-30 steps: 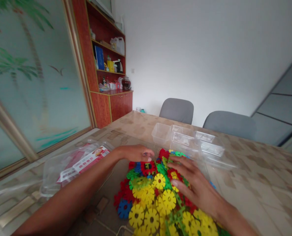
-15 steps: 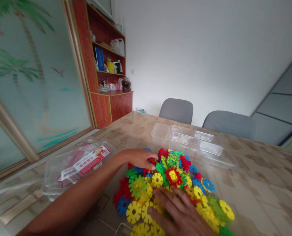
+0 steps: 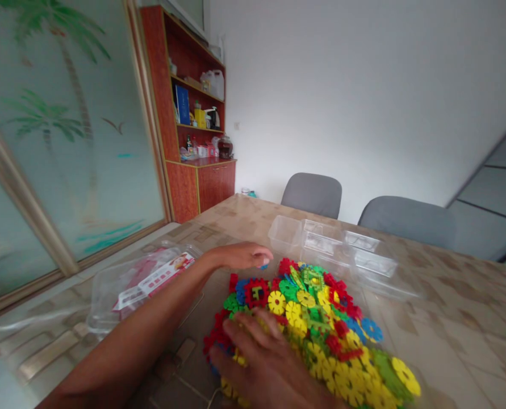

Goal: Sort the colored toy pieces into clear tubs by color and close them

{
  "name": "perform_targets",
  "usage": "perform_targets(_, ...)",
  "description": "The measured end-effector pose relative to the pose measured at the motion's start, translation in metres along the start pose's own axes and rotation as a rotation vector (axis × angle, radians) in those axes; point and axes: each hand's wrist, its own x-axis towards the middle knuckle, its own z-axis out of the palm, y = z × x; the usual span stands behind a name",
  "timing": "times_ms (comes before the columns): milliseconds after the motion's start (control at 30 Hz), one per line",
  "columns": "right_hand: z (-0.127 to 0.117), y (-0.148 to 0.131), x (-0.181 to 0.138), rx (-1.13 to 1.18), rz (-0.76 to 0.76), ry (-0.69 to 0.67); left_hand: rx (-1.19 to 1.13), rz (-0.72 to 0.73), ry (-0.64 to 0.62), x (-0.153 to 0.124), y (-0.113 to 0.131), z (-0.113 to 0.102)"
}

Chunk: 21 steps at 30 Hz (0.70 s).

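Observation:
A heap of flat plastic gear-shaped pieces in red, yellow, green and blue lies on the table in front of me. My right hand rests flat on the near left side of the heap, fingers spread. My left hand reaches to the far left edge of the heap, fingers curled around a small blue piece.
Clear plastic containers stand just behind the heap. A clear box with a red-and-white leaflet lies to the left. The patterned table stretches right. Two grey chairs stand beyond it, a wooden shelf unit at the back left.
My right hand slid from the heap's right side across to its near left, uncovering the pieces. My left hand drew back a little and closed around a blue piece.

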Motion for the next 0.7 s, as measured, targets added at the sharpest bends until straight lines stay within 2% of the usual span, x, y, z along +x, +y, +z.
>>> perform_targets(100, 0.019, -0.01, 0.029, -0.016, -0.064, 0.002, 0.018, -0.012, 0.002, -0.002, -0.006, -0.001)
perform_targets(267, 0.027, 0.001, 0.042, -0.116, 0.032, -0.026, 0.045, -0.038, -0.02, 0.0, -0.014, 0.007)
perform_targets(533, -0.004, 0.025, 0.013, -0.183, 0.194, 0.036, 0.077, -0.067, -0.016, 0.005, -0.009, 0.011)
perform_targets(700, -0.023, 0.053, -0.024, -0.172, 0.365, 0.058, 0.065, -0.04, -0.043, 0.006, -0.003, 0.014)
